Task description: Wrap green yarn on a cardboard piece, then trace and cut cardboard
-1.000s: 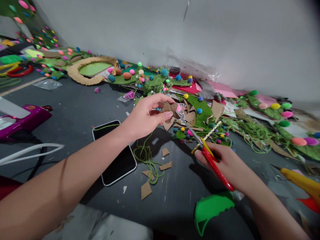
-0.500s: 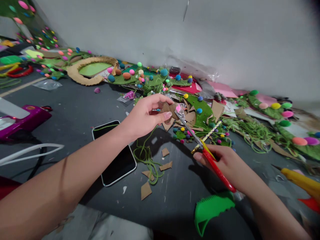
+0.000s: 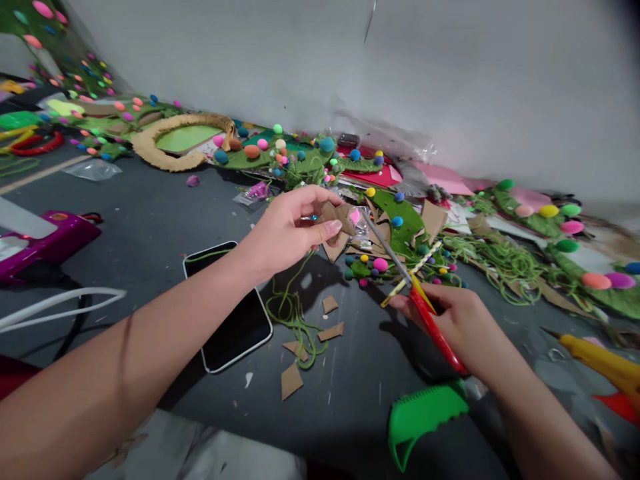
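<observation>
Between the thumb and fingers of my left hand [image 3: 297, 230] is a small piece of brown cardboard [image 3: 331, 216] with a notched outline. My right hand [image 3: 447, 320] grips scissors [image 3: 417, 293] with red and yellow handles. Their blades point up and left, with the tips just to the right of the cardboard and apart from it. Behind the tips lies a small clear plastic bag [image 3: 361, 225] with something pink in it. Loose cardboard scraps [image 3: 292, 381] and green yarn [image 3: 295, 320] lie on the table below my left hand.
A phone [image 3: 235, 327] lies under my left forearm. A green toothed plastic tool [image 3: 425, 413] is near the front edge, with a yellow-handled tool [image 3: 600, 363] at right. Felt leaves with coloured balls [image 3: 252, 152] and a tan ring [image 3: 167, 160] line the wall. A purple device [image 3: 65, 240] stands left.
The scissors have drawn back slightly to the right, so their tips now sit farther from the cardboard. My left hand has barely moved and still holds the piece.
</observation>
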A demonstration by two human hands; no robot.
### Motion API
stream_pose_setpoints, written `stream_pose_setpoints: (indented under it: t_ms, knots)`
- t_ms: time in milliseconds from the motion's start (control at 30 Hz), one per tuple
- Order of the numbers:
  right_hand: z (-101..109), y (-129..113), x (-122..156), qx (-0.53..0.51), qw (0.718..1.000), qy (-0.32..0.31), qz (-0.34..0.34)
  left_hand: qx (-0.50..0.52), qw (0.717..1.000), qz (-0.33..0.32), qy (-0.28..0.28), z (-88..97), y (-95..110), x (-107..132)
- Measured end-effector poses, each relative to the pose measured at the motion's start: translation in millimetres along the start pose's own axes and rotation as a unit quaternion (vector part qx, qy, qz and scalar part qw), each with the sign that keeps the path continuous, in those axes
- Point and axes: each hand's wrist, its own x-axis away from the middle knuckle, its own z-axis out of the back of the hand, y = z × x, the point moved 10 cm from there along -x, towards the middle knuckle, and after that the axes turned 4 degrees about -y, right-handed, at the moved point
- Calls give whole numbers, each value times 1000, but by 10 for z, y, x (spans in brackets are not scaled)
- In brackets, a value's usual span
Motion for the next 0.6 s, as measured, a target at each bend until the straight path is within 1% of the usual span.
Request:
stream_pose_setpoints:
  t_ms: [100, 200, 267, 367, 400, 467, 600]
  knots:
    - [55, -59, 0, -49, 998, 25, 5, -1, 1000, 10, -14, -51, -9, 18]
    - [50, -161, 3, -139, 989, 44, 29, -27, 998, 22, -60, -212, -52, 57]
    - [72, -225, 11, -219, 970, 82, 59, -52, 993, 27, -99, -354, -97, 97]
    - [82, -235, 23, -329, 931, 132, 83, -76, 986, 28, -146, -535, -147, 163]
    - [69, -236, 23, -350, 923, 137, 88, -84, 984, 32, -155, -574, -162, 182]
    - [31, -260, 18, -368, 915, 131, 101, -99, 980, 47, -165, -620, -190, 213]
    - [-64, -305, -3, -367, 919, 98, 105, -130, 976, 60, -162, -643, -185, 231]
